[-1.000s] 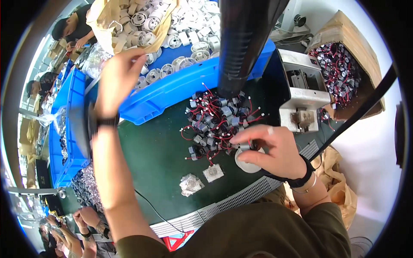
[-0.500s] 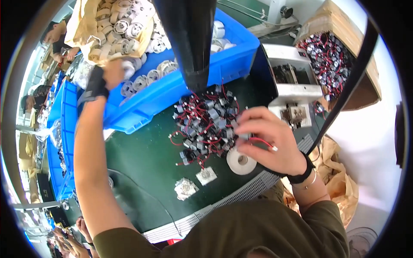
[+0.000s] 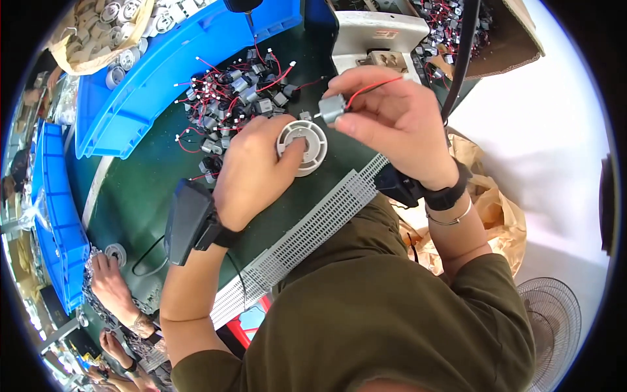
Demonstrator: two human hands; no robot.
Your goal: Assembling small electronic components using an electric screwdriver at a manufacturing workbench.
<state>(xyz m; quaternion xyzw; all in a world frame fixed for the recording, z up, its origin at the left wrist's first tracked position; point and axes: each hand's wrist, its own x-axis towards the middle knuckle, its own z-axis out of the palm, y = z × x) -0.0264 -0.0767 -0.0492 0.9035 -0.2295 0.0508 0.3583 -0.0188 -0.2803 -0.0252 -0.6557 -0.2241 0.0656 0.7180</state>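
Holding grey motor [image 3: 332, 108], gripping white wheel [image 3: 317, 145], red label [image 3: 386, 34] beyond

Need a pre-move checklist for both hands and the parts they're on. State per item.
1. Motor gripped: ok, pinched between thumb and fingers of the right hand.
2. White round part gripped: ok, the left hand holds its left side.
3. Middle of white round part uncovered: not ok, the left thumb reaches into it.
4. Red lead clear of white round part: ok, it runs off rightward past the right fingers.
5. White round part resting on the green table: cannot tell, its underside is hidden.
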